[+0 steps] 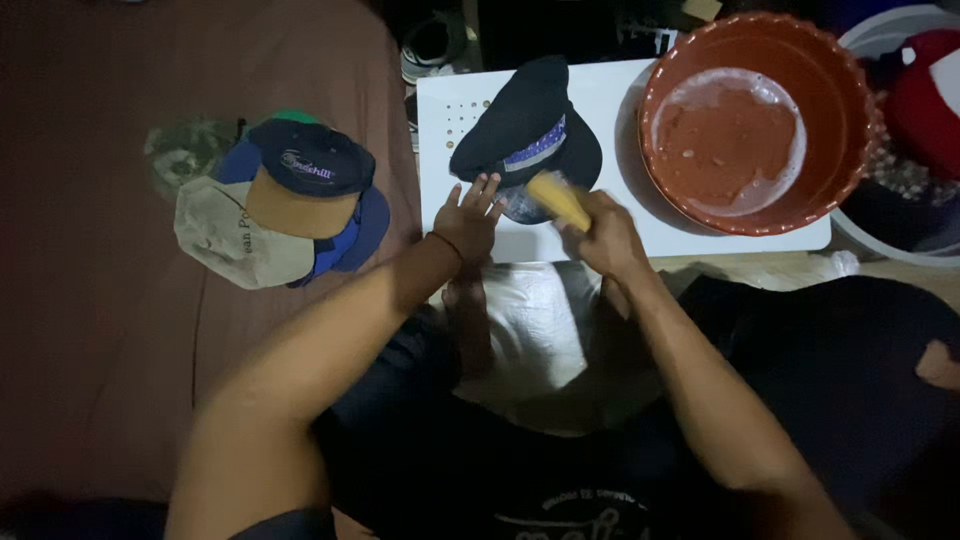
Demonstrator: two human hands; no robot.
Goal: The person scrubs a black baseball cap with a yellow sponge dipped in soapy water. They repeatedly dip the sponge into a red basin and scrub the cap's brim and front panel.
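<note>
A black cap (525,125) with a blue-grey band lies on a white board (620,215) in front of me. My left hand (467,218) rests flat with fingers spread on the cap's near edge, holding it down. My right hand (603,232) grips a yellow brush or sponge (558,198), blurred, pressed against the cap's brim beside the left hand.
A red-brown basin (760,120) with soapy water stands on the board's right end. Behind it a white tub (900,140) holds red items. A pile of caps (280,205) lies on the brown surface at left. Dark cloth covers my lap.
</note>
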